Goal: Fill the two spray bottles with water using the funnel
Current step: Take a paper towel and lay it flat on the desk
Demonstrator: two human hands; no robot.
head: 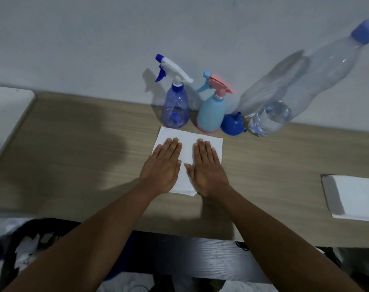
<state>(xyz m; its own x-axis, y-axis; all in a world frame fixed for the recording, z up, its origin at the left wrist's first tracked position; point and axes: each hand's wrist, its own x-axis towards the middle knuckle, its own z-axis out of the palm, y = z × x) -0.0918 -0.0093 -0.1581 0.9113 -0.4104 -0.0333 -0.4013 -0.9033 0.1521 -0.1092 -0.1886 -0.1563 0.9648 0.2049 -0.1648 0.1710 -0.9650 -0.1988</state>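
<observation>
Two spray bottles stand against the wall at the back of the wooden table [74, 165]: a clear blue one [175, 110] with a white and blue trigger, and a light blue one [211, 114] with a pink trigger to its right. A blue funnel [232, 124] lies upside down beside the light blue bottle. A tall clear water bottle [301, 85] with a blue cap stands at the right, partly filled. My left hand [162, 167] and my right hand [206, 167] lie flat, palms down, on a white paper towel [186, 148] in front of the bottles, holding nothing.
A white block [356, 197] lies near the table's right edge. A white surface [4, 110] adjoins the table at the left. Below the front edge are a dark wooden board [200, 258] and dark cloth [21, 245].
</observation>
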